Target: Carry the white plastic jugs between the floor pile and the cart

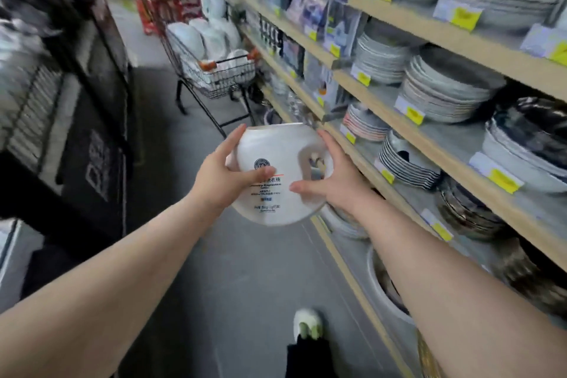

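Observation:
I hold a white round plate-like piece (276, 159) up in front of me with both hands, its printed label facing me. My left hand (221, 175) grips its left edge, thumb across the label. My right hand (334, 181) grips the right edge, thumb on the lower face and fingers behind. The piece hangs over the aisle floor, just left of the shelving.
Wooden shelves (429, 138) on the right carry stacks of plates and bowls with yellow price tags. A shopping cart (214, 70) loaded with white plates stands ahead in the aisle. Dark display units (92, 132) line the left. My shoe (308, 324) is on the grey floor.

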A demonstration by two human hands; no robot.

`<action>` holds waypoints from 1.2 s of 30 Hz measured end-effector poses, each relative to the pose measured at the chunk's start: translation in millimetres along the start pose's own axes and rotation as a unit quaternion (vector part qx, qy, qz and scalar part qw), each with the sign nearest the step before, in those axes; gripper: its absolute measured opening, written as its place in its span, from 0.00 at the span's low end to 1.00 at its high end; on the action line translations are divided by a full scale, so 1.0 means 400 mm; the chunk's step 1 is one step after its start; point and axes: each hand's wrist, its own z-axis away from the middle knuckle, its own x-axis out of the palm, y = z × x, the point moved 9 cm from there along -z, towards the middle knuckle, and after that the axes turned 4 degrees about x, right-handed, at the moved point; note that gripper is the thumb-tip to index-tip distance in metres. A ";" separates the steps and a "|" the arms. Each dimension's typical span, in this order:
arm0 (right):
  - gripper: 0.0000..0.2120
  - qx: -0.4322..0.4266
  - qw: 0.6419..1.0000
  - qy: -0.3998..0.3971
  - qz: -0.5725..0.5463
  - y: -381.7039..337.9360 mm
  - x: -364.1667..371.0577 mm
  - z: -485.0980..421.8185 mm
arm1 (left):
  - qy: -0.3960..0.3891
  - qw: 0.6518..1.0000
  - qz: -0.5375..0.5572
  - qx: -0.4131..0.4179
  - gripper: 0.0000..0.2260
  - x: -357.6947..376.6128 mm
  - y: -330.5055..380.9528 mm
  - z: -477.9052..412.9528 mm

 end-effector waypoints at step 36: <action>0.56 -0.120 0.968 -0.220 0.006 -0.550 1.010 -1.811 | 0.239 0.968 -0.071 -0.028 0.43 -1.054 -0.380 -1.538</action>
